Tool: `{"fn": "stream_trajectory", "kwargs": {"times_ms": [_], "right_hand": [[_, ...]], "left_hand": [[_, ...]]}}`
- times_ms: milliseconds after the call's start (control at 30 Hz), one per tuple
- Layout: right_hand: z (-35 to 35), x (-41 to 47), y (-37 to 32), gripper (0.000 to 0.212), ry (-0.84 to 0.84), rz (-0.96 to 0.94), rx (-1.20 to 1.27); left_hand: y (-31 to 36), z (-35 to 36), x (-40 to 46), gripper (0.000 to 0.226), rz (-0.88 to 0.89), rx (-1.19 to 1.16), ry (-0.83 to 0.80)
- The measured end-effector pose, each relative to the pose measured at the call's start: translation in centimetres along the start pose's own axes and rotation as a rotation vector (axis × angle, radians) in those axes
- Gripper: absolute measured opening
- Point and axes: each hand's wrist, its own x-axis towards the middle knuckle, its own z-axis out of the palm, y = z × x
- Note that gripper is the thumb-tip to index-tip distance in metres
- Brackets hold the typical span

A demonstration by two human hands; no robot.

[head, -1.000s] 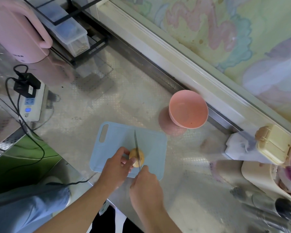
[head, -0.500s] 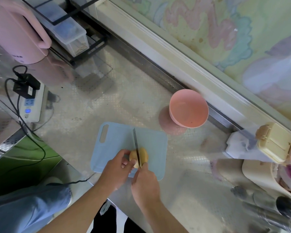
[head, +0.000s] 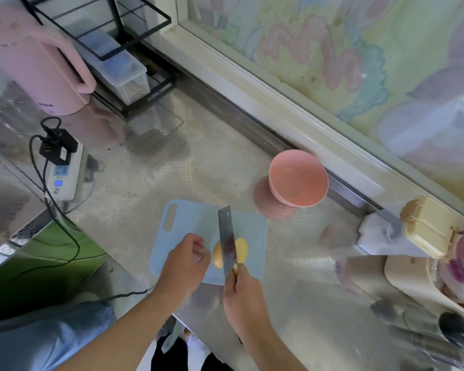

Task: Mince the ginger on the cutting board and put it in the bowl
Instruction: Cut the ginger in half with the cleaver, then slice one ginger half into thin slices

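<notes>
**Ginger on the board, cleaver over it**

The pale yellow lump of ginger (head: 242, 250) lies on the right half of the light blue plastic cutting board (head: 190, 223), toward its near edge. A steel cleaver blade (head: 227, 238) crosses over the ginger lengthwise and hides its middle, so yellow shows on both sides of the metal; whether the edge touches the ginger I cannot tell. The right hand (head: 243, 298) has its fingers curled round the cleaver's handle at the near edge of the board. The left hand (head: 185, 263) sits just left of the ginger over the board, fingers loosely curled and gripping nothing, a narrow gap between fingertips and ginger.

The board rests on a shiny metal counter (head: 145, 178). Beyond its far right corner, apart from it, stands the round pink bowl (head: 298, 180), close to the cream window frame (head: 292, 108); nothing lies between board and bowl. To the right sit a cream lidded box (head: 426, 226) on a white cloth (head: 381, 234). Far left, a white power strip (head: 63, 175) with a black plug and trailing cable lies near the counter's edge, behind it a pink electric kettle (head: 35, 68) and a black wire rack (head: 97, 28) holding a clear plastic container (head: 123, 73).
</notes>
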Motion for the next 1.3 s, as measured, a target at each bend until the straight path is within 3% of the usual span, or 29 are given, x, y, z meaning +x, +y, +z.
{"fn": "stream_trajectory", "kwargs": {"times_ms": [133, 267, 467, 733, 800, 867, 967, 1033, 1200, 1300], "right_hand": [[0.1, -0.1, 0.3, 0.027, 0.017, 0.017, 0.032], [-1.2, -0.4, 0.8, 0.028, 0.138, 0.028, 0.111], [-3.4, -0.3, 2.2, 0.027, 0.184, 0.073, 0.107], [-3.3, 0.2, 1.9, 0.027, 0.118, 0.099, 0.091], [-3.2, 0.4, 1.9, 0.025, 0.114, 0.124, 0.089], [-3.1, 0.6, 2.1, 0.025, 0.118, 0.148, 0.093], [-3.0, 0.8, 2.4, 0.024, 0.122, 0.158, 0.07], [-3.1, 0.9, 2.5, 0.023, 0.122, 0.16, 0.039], [-3.0, 0.9, 2.9, 0.024, 0.116, 0.178, -0.034], [-3.3, 0.9, 2.9, 0.025, 0.095, 0.17, -0.034]], "left_hand": [[-0.4, 1.0, 0.0, 0.054, 0.047, 0.113, -0.098], [-0.9, 2.5, 0.1, 0.07, 0.16, 0.19, -0.127], [-0.7, 2.3, 1.5, 0.054, 0.329, 0.412, -0.104], [-0.1, -3.3, 5.5, 0.059, 0.126, 0.56, 0.087], [0.7, -3.1, 5.1, 0.064, 0.163, 0.624, 0.141], [1.8, -1.9, 4.2, 0.057, 0.228, 0.557, 0.111], [3.3, 1.2, 2.3, 0.05, 0.244, 0.392, -0.113], [3.9, 3.3, 1.4, 0.052, 0.253, 0.436, -0.174], [4.4, 5.6, 1.0, 0.047, 0.169, 0.499, -0.141], [4.0, 5.2, 1.7, 0.04, 0.071, 0.239, -0.115]]}}
